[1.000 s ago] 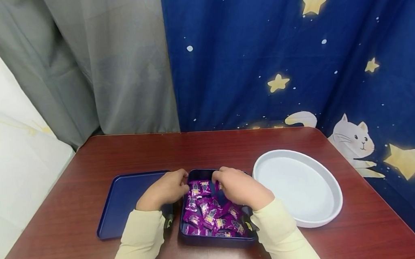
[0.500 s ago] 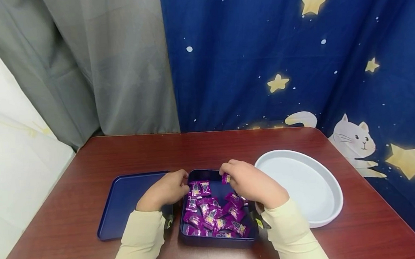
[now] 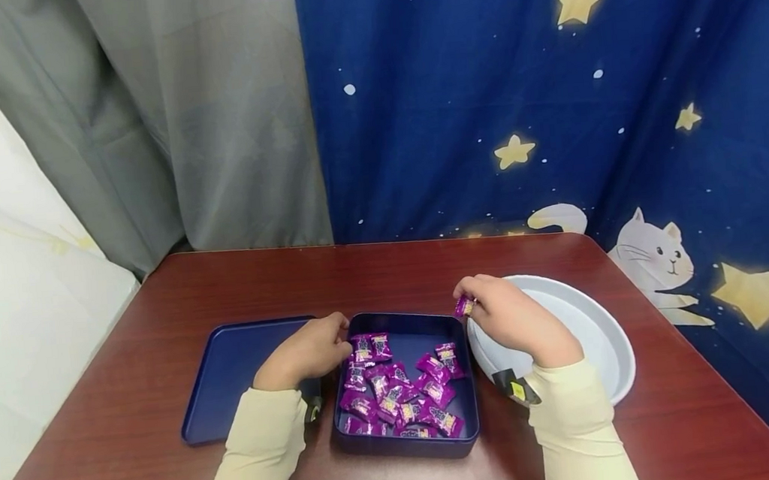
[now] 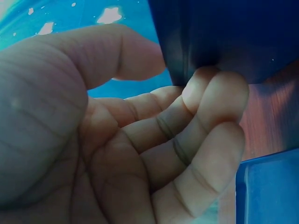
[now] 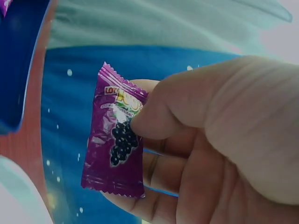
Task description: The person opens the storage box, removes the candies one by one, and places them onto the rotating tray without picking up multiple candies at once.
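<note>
In the head view my right hand (image 3: 516, 318) pinches one purple wrapped candy (image 3: 464, 307) over the left rim of a round white tray (image 3: 619, 342). The right wrist view shows thumb and fingers on that wrapper, printed with dark grapes. Left of the tray stands a navy blue box (image 3: 407, 445) with several purple candies (image 3: 375, 380) inside, mostly toward its left and front. My left hand (image 3: 305, 354) grips the box's left wall near the far corner. Its thumb and curled fingers meet the box wall in the left wrist view.
A flat navy lid (image 3: 232, 372) lies on the brown table (image 3: 387, 270), left of the box and partly under the left arm. Grey and star-patterned blue curtains (image 3: 429, 116) hang behind the table. White cloth (image 3: 20, 261) hangs at the left.
My right hand has lifted the candy out of the box and moved right to the tray's edge. The left hand has stayed at the box wall.
</note>
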Motion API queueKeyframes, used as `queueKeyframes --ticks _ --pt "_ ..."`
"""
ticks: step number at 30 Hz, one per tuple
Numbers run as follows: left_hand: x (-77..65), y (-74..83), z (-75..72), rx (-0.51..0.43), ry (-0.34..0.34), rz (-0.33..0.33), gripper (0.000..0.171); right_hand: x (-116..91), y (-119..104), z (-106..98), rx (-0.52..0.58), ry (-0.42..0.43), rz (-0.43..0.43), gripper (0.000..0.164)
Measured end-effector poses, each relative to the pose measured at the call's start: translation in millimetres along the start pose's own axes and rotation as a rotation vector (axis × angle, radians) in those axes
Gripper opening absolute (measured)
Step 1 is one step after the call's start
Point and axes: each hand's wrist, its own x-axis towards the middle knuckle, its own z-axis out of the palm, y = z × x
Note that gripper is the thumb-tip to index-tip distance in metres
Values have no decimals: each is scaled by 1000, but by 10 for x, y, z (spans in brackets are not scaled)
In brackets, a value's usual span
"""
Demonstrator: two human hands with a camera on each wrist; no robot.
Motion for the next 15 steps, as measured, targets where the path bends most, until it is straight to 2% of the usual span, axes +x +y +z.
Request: queueKeyframes --ticks 5,11,15 --pt "-2 -11 -1 4 -1 -6 35 -38 156 -30 -2 14 34 18" --pt "2 -7 8 -2 -4 -13 36 -93 297 -57 -11 -8 105 19" --pt "-2 2 8 -8 -1 -16 35 -115 352 -71 -39 -5 104 17"
